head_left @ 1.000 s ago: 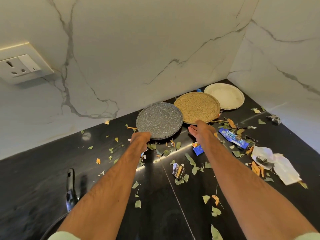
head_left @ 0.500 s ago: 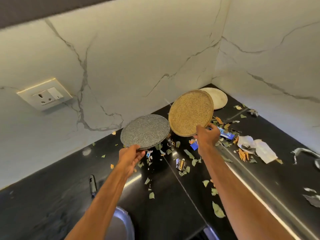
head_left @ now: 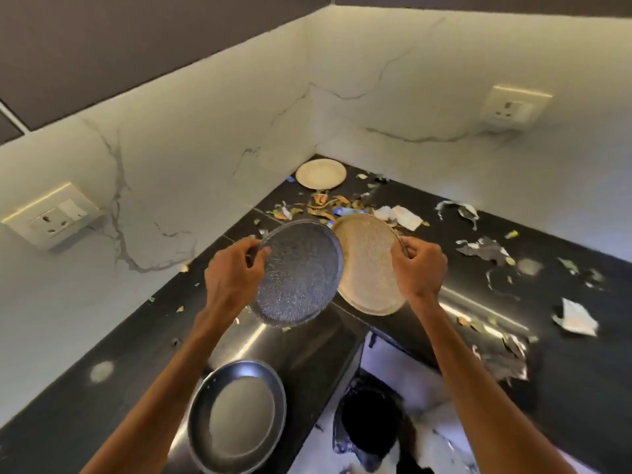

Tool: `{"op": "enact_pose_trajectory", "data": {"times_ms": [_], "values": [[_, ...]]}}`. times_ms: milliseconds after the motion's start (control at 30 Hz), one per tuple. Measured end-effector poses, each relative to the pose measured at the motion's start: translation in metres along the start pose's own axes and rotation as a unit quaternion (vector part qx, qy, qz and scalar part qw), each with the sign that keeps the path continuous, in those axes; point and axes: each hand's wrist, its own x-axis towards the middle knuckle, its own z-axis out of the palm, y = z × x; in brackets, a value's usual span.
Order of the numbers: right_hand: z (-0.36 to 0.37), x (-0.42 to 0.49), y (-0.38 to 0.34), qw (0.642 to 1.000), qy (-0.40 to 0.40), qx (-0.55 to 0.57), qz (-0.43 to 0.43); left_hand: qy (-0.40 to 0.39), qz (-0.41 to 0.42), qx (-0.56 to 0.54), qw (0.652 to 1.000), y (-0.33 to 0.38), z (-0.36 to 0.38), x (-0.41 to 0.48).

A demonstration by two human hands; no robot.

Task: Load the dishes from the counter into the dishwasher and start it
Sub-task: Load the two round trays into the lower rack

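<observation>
1. Above the counter [head_left: 136,336], near its inner corner, both hands hold plates in the air. The left hand [head_left: 232,271] grips the grey plate [head_left: 297,275] by its left rim, fingers curled over the edge. The right hand [head_left: 420,268] pinches the tan plate [head_left: 369,265] at its right rim.
2. Both plates are tilted with their faces toward the camera, clear of the counter. The grey plate's edge overlaps the tan one in view; whether they touch I cannot tell.
3. A white plate [head_left: 320,173] sits far back in the corner, and a pan [head_left: 236,415] lies on the counter below the left forearm. Scraps [head_left: 328,203] of leaf and wrapper litter the surface between and to the right.
4. The step in hand, as I judge it, is carrying two dishes off the counter toward the dishwasher, which is not in view. Loading looks barely begun.
5. The next move calls for turning to the machine with the rims kept apart, then slotting each plate upright in a rack. If the door is closed, one hand must be freed first.
</observation>
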Motion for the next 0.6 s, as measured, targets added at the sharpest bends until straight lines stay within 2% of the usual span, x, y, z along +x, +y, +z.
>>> {"op": "enact_pose_trajectory", "data": {"times_ms": [133,267,400,500,600], "values": [[-0.076,-0.047,0.030,0.998,-0.006,-0.057,0.012,-0.142,0.141,0.034,0.979,0.052,0.030,-0.031],[-0.132,-0.084,0.062,0.993,-0.013,-0.105,0.049,-0.234,0.236,0.053,0.941,0.095,0.060,-0.065],[-0.195,-0.126,0.092,0.988,-0.002,-0.133,0.075,-0.302,0.326,0.037,0.895,0.151,0.084,-0.109],[-0.236,-0.158,0.122,0.981,-0.013,-0.149,0.125,-0.346,0.392,0.024,0.852,0.191,0.099,-0.146],[-0.275,-0.195,0.161,0.972,-0.019,-0.172,0.158,-0.359,0.442,0.020,0.822,0.227,0.119,-0.186]]}}
